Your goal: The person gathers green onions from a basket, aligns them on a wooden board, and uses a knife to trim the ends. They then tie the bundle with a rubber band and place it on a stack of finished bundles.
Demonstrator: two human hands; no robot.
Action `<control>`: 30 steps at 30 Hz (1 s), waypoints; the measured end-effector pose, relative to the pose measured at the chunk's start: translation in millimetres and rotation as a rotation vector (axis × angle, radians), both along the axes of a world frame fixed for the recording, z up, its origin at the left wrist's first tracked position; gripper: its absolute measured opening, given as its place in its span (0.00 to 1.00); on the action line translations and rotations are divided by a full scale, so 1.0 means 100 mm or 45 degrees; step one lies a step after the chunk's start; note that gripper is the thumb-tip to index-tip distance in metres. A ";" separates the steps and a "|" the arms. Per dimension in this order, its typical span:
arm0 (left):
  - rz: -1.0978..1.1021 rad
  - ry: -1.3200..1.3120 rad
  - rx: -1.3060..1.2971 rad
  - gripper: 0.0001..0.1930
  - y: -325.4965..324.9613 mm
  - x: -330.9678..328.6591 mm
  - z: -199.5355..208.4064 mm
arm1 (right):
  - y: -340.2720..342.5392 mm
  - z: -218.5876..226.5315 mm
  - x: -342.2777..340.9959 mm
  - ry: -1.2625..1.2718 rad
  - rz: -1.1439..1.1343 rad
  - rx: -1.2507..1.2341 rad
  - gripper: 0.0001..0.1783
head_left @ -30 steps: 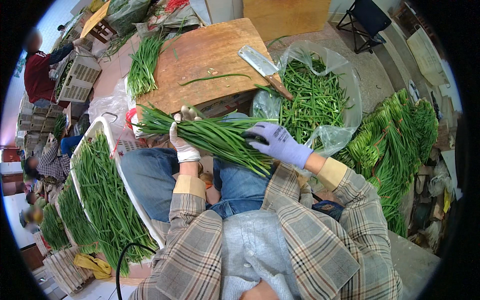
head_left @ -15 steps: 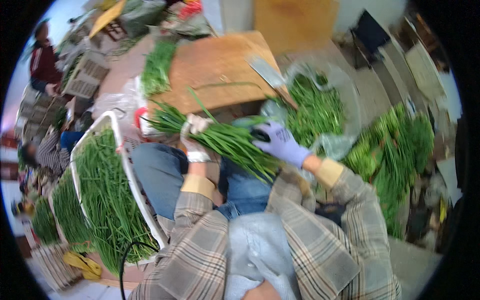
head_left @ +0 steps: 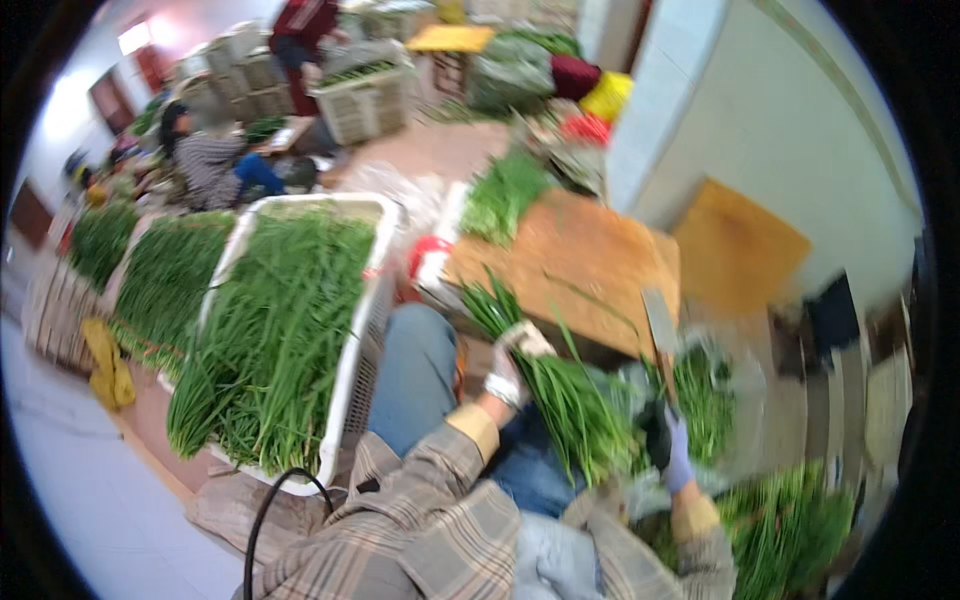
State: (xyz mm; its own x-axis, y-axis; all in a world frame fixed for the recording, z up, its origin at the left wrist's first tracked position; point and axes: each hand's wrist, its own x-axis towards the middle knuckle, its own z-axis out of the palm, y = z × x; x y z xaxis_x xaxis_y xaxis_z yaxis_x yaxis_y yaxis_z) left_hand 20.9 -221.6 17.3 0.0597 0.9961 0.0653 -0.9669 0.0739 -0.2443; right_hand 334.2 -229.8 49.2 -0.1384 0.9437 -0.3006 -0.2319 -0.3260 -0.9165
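My left hand, in a whitish glove, is closed round a bunch of long green chives above my knees. The leaves stick out on both sides of that fist. My right hand, in a purple glove with a dark palm, is at the right of the bunch, by the handle end of a cleaver. Its fingers are blurred, so I cannot tell whether they grip the handle. The blade lies at the right edge of a wooden board. More cut greens rest on the board's far left.
A white crate full of chives stands at my left. Right of the board is a clear plastic bag of greens, with a leafy heap nearer me. A seated person and a standing person are at the far left.
The view has swung left, showing more of the crate and room. My right hand has come away from the bunch toward the cleaver's handle. My left hand keeps hold of the chives.
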 end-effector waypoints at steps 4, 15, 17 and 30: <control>0.148 0.335 -0.256 0.12 -0.08 -0.01 -0.04 | 0.15 0.14 -0.05 0.108 -0.097 -0.084 0.10; 0.049 0.083 0.006 0.05 0.00 0.04 -0.50 | 0.40 0.06 1.25 -0.404 -0.485 0.439 0.18; 0.034 0.131 0.009 0.05 0.00 0.04 -0.42 | 0.33 0.08 1.32 -1.890 -0.026 0.449 0.24; 0.053 0.159 0.009 0.05 0.04 0.04 -0.37 | -0.15 -0.03 -0.03 -0.396 0.409 0.109 0.18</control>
